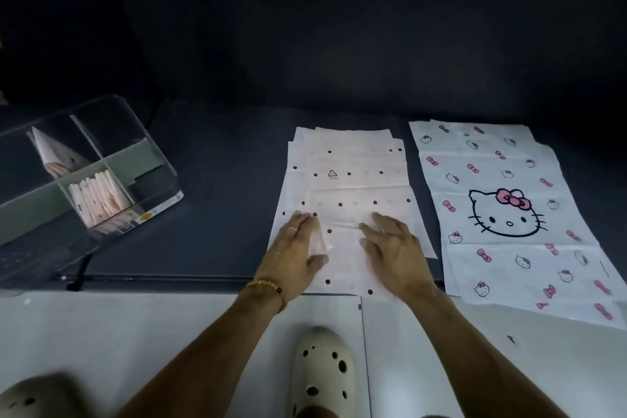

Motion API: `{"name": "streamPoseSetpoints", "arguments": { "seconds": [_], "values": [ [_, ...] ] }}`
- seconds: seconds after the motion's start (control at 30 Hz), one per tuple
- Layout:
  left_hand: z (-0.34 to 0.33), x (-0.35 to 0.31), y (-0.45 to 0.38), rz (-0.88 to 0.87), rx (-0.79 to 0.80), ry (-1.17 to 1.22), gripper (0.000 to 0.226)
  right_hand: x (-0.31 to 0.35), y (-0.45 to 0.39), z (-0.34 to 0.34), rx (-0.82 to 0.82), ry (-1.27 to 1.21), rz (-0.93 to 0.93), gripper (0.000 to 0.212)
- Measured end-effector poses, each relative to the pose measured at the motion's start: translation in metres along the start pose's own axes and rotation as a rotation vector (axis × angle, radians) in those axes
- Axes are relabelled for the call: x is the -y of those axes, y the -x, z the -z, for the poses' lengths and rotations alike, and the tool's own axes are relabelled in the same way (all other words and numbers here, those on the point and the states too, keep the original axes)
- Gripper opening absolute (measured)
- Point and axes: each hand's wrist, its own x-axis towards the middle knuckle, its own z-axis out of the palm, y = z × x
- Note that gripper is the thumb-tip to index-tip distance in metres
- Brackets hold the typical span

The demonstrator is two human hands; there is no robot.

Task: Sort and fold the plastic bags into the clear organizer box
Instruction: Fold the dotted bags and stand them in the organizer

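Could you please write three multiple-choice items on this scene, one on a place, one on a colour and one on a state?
1. Where does the clear organizer box stand relative to the dotted bags?
A. to their left
B. to their right
C. on top of them

2. What colour is the bow on the large cat face on the cat-print bags?
A. green
B. pink
C. blue

3. What are the hands doing?
A. lifting the box
B. hanging idle
C. resting flat on the top dotted bag

Answers: 1 A, the box sits at the far left of the dark surface. 2 B, the bow is pink. 3 C, the left hand and right hand lie on the bag with fingers spread.
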Motion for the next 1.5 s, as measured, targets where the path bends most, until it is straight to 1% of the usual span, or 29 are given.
{"name": "streamPoseSetpoints", "arguments": {
  "seconds": [0.07, 0.1, 0.13, 0.17, 0.23, 0.3, 0.37, 0.43, 0.47, 0.5, 0.53, 0.57, 0.6, 0.63, 0.67, 0.7, 0.73, 0.77, 0.8, 0.83, 0.9, 0.93, 1.0, 1.1, 1.2, 1.23, 1.37, 1.43, 1.5],
  "values": [
    [0.001, -0.005, -0.005, 0.025, -0.007, 0.003, 0.085, 0.001, -0.004, 0.006, -0.026, -0.031, -0.024, 0.028],
    [0.003, -0.006, -0.007, 0.005, -0.008, -0.044, 0.091, 0.004, -0.005, 0.009, -0.041, -0.054, -0.002, 0.026],
    [0.008, -0.008, -0.007, -0.056, -0.017, -0.131, 0.092, 0.009, -0.006, 0.011, -0.050, -0.082, 0.043, 0.024],
    [0.014, -0.008, -0.007, -0.147, -0.035, -0.234, 0.088, 0.016, -0.007, 0.012, -0.051, -0.108, 0.102, 0.022],
    [0.032, -0.006, -0.002, -0.319, -0.101, -0.393, 0.068, 0.036, -0.008, 0.014, -0.045, -0.122, 0.225, 0.021],
    [0.053, 0.003, 0.009, -0.362, -0.221, -0.459, 0.052, 0.062, -0.010, 0.013, -0.046, -0.127, 0.310, 0.022],
    [0.071, 0.020, 0.025, -0.306, -0.288, -0.468, 0.045, 0.091, -0.012, 0.009, -0.019, -0.152, 0.347, 0.025],
    [0.084, 0.038, 0.046, -0.174, -0.257, -0.418, 0.034, 0.118, -0.010, 0.003, 0.070, -0.157, 0.359, 0.033],
    [0.089, 0.047, 0.057, -0.069, -0.218, -0.361, 0.026, 0.129, -0.007, 0.001, 0.126, -0.153, 0.361, 0.041],
    [0.094, 0.056, 0.066, 0.038, -0.181, -0.278, 0.018, 0.134, -0.004, 0.000, 0.190, -0.152, 0.357, 0.054],
    [0.098, 0.064, 0.072, 0.128, -0.170, -0.172, 0.016, 0.137, -0.001, -0.001, 0.268, -0.143, 0.337, 0.068],
    [0.102, 0.072, 0.076, 0.204, -0.183, -0.064, 0.021, 0.136, 0.002, -0.002, 0.346, -0.108, 0.308, 0.079],
    [0.107, 0.077, 0.078, 0.274, -0.199, 0.042, 0.027, 0.133, 0.003, -0.003, 0.398, -0.064, 0.284, 0.079],
    [0.111, 0.081, 0.079, 0.326, -0.223, 0.129, 0.030, 0.130, 0.003, -0.004, 0.422, -0.056, 0.252, 0.067],
    [0.114, 0.082, 0.078, 0.361, -0.246, 0.184, 0.033, 0.128, 0.003, -0.004, 0.402, -0.095, 0.210, 0.045],
    [0.116, 0.084, 0.077, 0.392, -0.264, 0.223, 0.035, 0.127, 0.002, -0.004, 0.355, -0.181, 0.147, 0.021],
    [0.116, 0.085, 0.076, 0.425, -0.286, 0.262, 0.037, 0.127, -0.002, -0.004, 0.307, -0.284, 0.074, 0.008],
    [0.117, 0.085, 0.076, 0.458, -0.312, 0.309, 0.038, 0.128, -0.006, -0.004, 0.255, -0.380, 0.007, 0.016],
    [0.116, 0.085, 0.076, 0.483, -0.340, 0.366, 0.039, 0.128, -0.010, -0.005, 0.228, -0.472, -0.070, 0.017],
    [0.116, 0.085, 0.077, 0.490, -0.360, 0.436, 0.038, 0.129, -0.015, -0.006, 0.216, -0.551, -0.148, 0.012],
    [0.116, 0.086, 0.079, 0.458, -0.340, 0.570, 0.032, 0.130, -0.024, -0.009, 0.234, -0.589, -0.249, 0.005],
    [0.115, 0.087, 0.080, 0.441, -0.300, 0.601, 0.031, 0.129, -0.028, -0.013, 0.245, -0.590, -0.286, 0.008],
    [0.111, 0.090, 0.081, 0.447, -0.224, 0.544, 0.033, 0.129, -0.035, -0.016, 0.234, -0.613, -0.341, 0.013],
    [0.107, 0.096, 0.074, 0.527, -0.254, 0.347, 0.029, 0.131, -0.044, -0.021, 0.187, -0.554, -0.355, 0.012],
    [0.104, 0.098, 0.064, 0.624, -0.287, 0.267, 0.027, 0.133, -0.052, -0.026, 0.137, -0.437, -0.373, 0.035],
    [0.103, 0.099, 0.061, 0.642, -0.288, 0.250, 0.028, 0.134, -0.054, -0.026, 0.122, -0.424, -0.364, 0.039],
    [0.099, 0.104, 0.056, 0.667, -0.289, 0.192, 0.030, 0.129, -0.060, -0.027, 0.108, -0.391, -0.343, 0.035],
    [0.099, 0.106, 0.055, 0.686, -0.323, 0.147, 0.024, 0.127, -0.062, -0.028, 0.109, -0.336, -0.340, 0.034],
    [0.102, 0.106, 0.054, 0.733, -0.350, 0.102, 0.027, 0.128, -0.065, -0.031, 0.116, -0.286, -0.330, 0.032]
  ]
}}
